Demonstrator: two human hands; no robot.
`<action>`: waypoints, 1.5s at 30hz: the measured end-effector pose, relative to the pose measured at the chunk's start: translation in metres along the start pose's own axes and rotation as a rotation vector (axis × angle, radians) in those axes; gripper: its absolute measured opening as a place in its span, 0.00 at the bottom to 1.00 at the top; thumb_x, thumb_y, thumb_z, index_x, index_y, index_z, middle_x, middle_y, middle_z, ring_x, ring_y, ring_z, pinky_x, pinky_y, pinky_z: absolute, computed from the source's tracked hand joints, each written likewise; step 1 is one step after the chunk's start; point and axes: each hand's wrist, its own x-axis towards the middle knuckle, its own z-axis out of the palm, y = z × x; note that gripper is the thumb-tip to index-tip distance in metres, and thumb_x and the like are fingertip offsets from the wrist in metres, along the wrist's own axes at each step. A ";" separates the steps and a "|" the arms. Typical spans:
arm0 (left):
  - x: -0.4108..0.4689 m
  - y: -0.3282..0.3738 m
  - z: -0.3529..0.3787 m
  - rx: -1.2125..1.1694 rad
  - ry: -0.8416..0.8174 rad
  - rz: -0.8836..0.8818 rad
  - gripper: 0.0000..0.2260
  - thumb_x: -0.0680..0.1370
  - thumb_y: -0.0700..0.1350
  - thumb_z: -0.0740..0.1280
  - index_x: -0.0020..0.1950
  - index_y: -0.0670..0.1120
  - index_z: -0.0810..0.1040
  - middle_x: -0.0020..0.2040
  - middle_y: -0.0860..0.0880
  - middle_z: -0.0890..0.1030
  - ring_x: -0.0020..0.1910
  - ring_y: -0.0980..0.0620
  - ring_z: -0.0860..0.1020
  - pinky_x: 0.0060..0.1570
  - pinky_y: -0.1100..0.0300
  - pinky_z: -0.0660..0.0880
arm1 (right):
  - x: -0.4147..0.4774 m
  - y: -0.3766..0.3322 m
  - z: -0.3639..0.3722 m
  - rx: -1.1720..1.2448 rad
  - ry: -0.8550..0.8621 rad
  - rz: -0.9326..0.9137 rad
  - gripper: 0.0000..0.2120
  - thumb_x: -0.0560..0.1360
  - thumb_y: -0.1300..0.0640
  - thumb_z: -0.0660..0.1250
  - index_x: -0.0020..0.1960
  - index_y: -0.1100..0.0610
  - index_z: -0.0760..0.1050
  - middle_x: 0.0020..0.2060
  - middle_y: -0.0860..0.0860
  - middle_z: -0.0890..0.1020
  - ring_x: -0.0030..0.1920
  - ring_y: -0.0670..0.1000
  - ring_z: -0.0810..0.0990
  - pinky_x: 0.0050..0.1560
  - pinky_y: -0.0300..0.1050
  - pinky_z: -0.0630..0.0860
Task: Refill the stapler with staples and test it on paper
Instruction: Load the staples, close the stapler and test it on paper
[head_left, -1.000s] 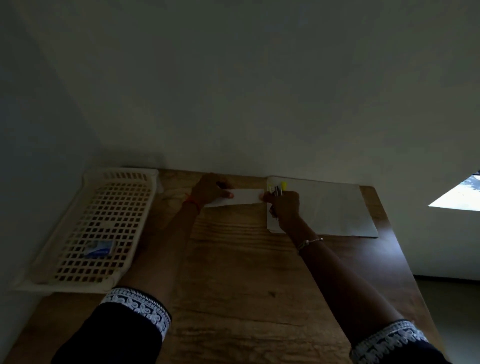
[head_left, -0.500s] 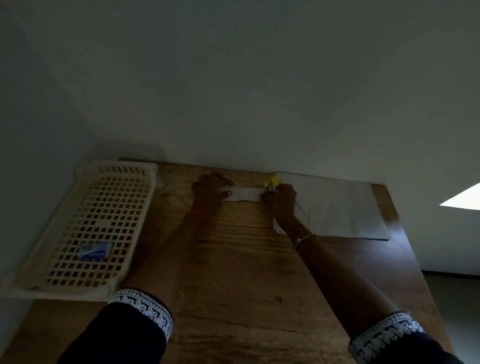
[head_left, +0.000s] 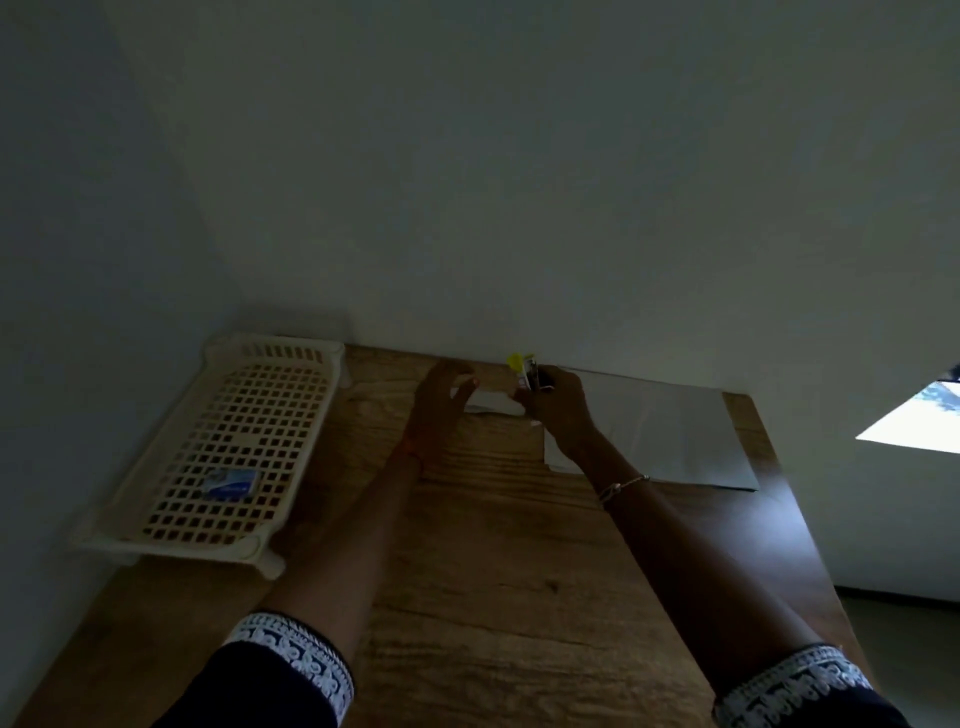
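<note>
A basket sits at the table's left edge, with a small box inside it. Sheets of paper lie at the far right against the wall. Between them, both hands meet over a paper strip, the right holding the stapler.

Yellow-tipped stapler upright over small white paper strip

A wooden table bears a lattice tray and paper sheets.
</note>
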 end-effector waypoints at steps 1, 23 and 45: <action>-0.002 0.008 -0.002 -0.099 0.014 -0.002 0.13 0.78 0.42 0.63 0.57 0.34 0.77 0.59 0.36 0.78 0.58 0.46 0.75 0.52 0.66 0.73 | -0.002 -0.004 0.000 0.007 0.011 -0.016 0.08 0.68 0.65 0.72 0.44 0.68 0.77 0.32 0.54 0.77 0.29 0.49 0.74 0.34 0.42 0.76; -0.087 -0.002 -0.138 -0.343 0.237 -0.314 0.09 0.74 0.31 0.65 0.40 0.39 0.84 0.35 0.51 0.86 0.38 0.56 0.82 0.48 0.57 0.76 | -0.064 -0.063 0.131 -0.067 -0.177 -0.149 0.13 0.65 0.60 0.74 0.47 0.66 0.81 0.43 0.59 0.83 0.42 0.54 0.80 0.38 0.41 0.72; -0.085 -0.098 -0.213 0.225 0.266 -0.343 0.17 0.73 0.29 0.61 0.62 0.32 0.74 0.62 0.32 0.76 0.62 0.38 0.75 0.62 0.51 0.71 | -0.032 -0.068 0.273 -0.457 -0.404 -0.283 0.12 0.72 0.59 0.68 0.52 0.67 0.78 0.48 0.66 0.78 0.53 0.66 0.75 0.53 0.55 0.66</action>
